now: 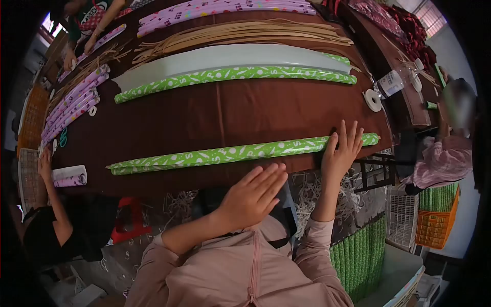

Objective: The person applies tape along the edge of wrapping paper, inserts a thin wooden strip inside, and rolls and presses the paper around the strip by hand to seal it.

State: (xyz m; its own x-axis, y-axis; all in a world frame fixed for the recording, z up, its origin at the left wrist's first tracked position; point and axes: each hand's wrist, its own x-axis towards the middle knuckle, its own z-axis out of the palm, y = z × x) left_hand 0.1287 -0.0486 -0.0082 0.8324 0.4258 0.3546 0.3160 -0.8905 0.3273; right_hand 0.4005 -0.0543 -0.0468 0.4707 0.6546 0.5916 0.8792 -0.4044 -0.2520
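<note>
A long green roll [240, 152] with a white printed pattern lies across the near part of the brown table. My right hand [341, 153] rests near its right end, with the fingers spread and touching it. Just below the middle of the roll is my left hand [254, 195], its fingers straight and side by side; nothing is in it. Farther back, a partly unrolled green sheet [230, 77] shows its pale underside [215, 59].
Tan strips [245, 36] and purple printed rolls [225, 13] lie at the back. More purple rolls [76, 105] are at left, near a person's hand [45, 163]. A plastic bottle [389, 83] and a white tape roll [373, 101] are at right. A bin of green rolls [360, 256] stands below.
</note>
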